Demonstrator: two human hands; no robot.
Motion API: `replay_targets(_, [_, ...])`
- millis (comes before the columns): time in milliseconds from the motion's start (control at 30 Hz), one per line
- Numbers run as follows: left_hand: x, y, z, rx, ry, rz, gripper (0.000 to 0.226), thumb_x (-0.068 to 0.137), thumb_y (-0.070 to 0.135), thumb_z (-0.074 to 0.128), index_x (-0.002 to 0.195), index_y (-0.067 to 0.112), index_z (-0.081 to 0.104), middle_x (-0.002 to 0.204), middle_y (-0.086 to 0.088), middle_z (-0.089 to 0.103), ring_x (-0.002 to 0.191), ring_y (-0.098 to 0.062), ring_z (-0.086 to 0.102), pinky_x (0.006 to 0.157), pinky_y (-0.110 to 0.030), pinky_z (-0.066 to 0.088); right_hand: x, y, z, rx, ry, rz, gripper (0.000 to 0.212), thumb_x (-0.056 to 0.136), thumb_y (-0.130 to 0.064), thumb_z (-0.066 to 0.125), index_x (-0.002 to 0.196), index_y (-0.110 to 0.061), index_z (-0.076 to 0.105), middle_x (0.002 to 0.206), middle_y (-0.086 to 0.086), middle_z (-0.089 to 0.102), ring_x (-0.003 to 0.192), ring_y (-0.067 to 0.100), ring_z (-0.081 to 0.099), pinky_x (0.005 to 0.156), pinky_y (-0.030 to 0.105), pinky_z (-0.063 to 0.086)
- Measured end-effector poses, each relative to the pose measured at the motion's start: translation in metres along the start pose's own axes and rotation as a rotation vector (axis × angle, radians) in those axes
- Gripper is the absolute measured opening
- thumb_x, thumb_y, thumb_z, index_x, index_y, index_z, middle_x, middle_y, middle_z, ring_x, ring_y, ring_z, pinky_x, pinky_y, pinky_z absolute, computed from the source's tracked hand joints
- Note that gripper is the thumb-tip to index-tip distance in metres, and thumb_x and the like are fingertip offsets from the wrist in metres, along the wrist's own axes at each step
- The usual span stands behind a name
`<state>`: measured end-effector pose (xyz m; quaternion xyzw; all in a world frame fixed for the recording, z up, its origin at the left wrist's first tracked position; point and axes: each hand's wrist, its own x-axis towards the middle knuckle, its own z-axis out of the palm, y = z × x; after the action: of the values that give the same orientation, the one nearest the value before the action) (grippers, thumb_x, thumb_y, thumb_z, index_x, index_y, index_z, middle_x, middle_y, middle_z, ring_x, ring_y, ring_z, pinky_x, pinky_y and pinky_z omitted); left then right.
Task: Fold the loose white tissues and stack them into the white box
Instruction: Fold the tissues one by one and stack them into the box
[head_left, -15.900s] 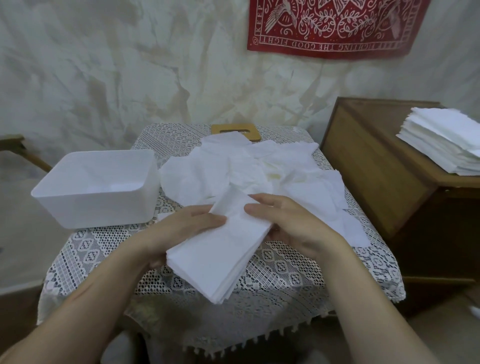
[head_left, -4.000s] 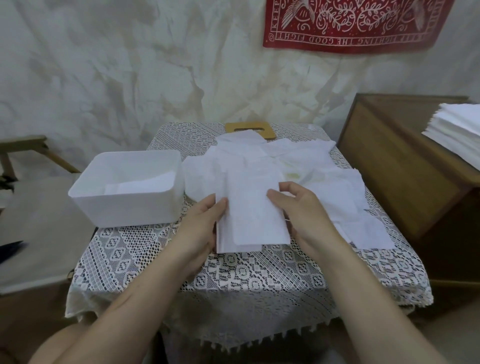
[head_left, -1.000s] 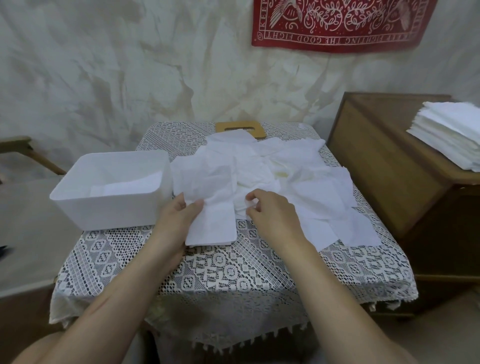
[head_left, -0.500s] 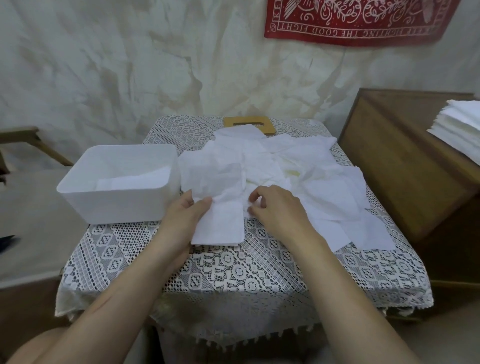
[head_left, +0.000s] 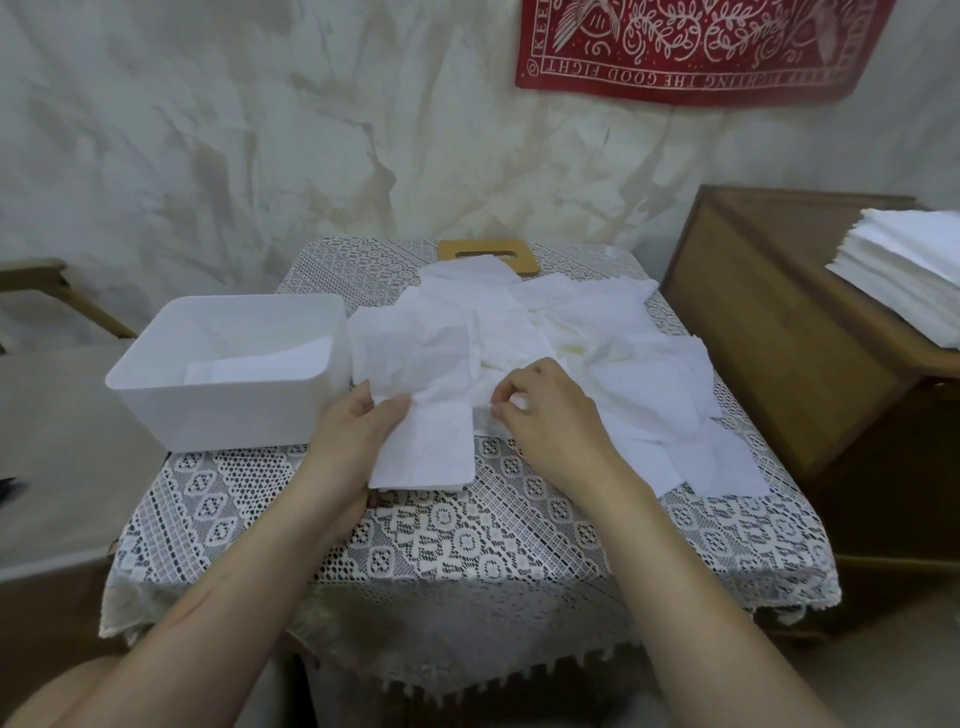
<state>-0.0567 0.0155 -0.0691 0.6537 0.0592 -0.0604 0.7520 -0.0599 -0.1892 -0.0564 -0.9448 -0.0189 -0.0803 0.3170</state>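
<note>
Head view: left hand (head_left: 357, 435) is gripping the folded tissue (head_left: 431, 449) under its thumb. Curled right hand (head_left: 551, 411) is pinching a loose tissue (head_left: 483, 422).

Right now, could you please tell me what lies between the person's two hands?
The head view shows a folded tissue stack between them: the left hand holds its left edge, and the right hand pinches a loose tissue just right of it.

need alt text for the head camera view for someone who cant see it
A person's left hand holds a small stack of folded white tissues on a lace-covered table while the right hand pinches at a pile of loose white tissues. An open white plastic box with a few tissues inside stands at the table's left edge.
</note>
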Motion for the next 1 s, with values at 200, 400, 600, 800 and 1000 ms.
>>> replay_targets(200, [-0.005,0.003,0.002,0.023,0.007,-0.002,0.017,0.103,0.017,0.06,0.117,0.019,0.069,0.115,-0.006,0.077,0.106,-0.032,0.072,0.094,-0.055,0.058,-0.027,0.01,-0.015,0.156,-0.082,0.047,0.006,0.095,-0.031,0.066,0.09,-0.029,0.066,0.107,-0.014,0.06,0.091,0.004,0.058,0.078,0.03,0.043])
replay_targets(400, [-0.009,0.003,0.003,0.037,0.011,-0.003,0.016,0.103,0.019,0.06,0.116,0.019,0.068,0.114,-0.006,0.076,0.104,-0.031,0.072,0.086,-0.05,0.06,-0.039,0.014,-0.015,0.029,-0.09,0.008,0.006,0.098,-0.028,0.059,0.1,-0.031,0.064,0.108,-0.011,0.062,0.091,0.01,0.061,0.078,0.031,0.046])
replay_targets(600, [-0.008,0.003,0.003,0.02,0.007,0.0,0.019,0.103,0.017,0.059,0.12,0.018,0.068,0.112,-0.004,0.078,0.099,-0.026,0.074,0.076,-0.041,0.058,-0.035,0.017,-0.011,-0.088,-0.127,-0.012,0.025,0.096,-0.023,0.054,0.118,-0.033,0.06,0.127,-0.011,0.046,0.083,0.018,0.059,0.074,0.035,0.046])
replay_targets(800, [-0.006,0.006,0.006,0.004,-0.033,0.016,0.015,0.103,0.013,0.058,0.112,0.018,0.069,0.102,0.001,0.08,0.088,-0.018,0.077,0.075,-0.039,0.059,-0.033,0.019,-0.012,-0.079,-0.144,-0.03,0.015,0.094,-0.024,0.055,0.1,-0.033,0.065,0.119,-0.013,0.048,0.08,0.015,0.059,0.071,0.035,0.049])
replay_targets(1000, [-0.006,0.009,0.006,-0.009,-0.037,0.016,0.016,0.103,0.013,0.059,0.114,0.018,0.069,0.101,0.002,0.081,0.087,-0.016,0.078,0.067,-0.032,0.061,-0.037,0.014,-0.016,0.056,-0.06,-0.043,0.01,0.097,-0.028,0.057,0.097,-0.033,0.066,0.108,-0.014,0.062,0.092,0.008,0.061,0.072,0.028,0.047])
